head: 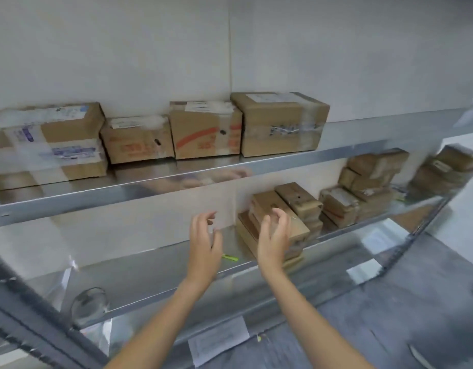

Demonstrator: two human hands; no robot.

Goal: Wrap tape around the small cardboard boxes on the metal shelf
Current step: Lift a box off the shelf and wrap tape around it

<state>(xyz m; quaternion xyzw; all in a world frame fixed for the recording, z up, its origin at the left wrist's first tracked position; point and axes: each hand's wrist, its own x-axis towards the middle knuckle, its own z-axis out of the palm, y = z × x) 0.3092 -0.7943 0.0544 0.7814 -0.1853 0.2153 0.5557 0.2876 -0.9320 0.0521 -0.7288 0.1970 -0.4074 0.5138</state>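
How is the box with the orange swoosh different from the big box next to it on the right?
The orange-swoosh box is smaller and has orange printing; the big box is plain brown, with clear tape banded round its middle. Both are cardboard, carry a white label on top, and sit upright on the upper shelf.

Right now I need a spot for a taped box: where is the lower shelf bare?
The lower shelf is bare left of the green item, above the clear tape roll. Small cardboard boxes crowd its right half. The left hand hovers over the bare stretch.
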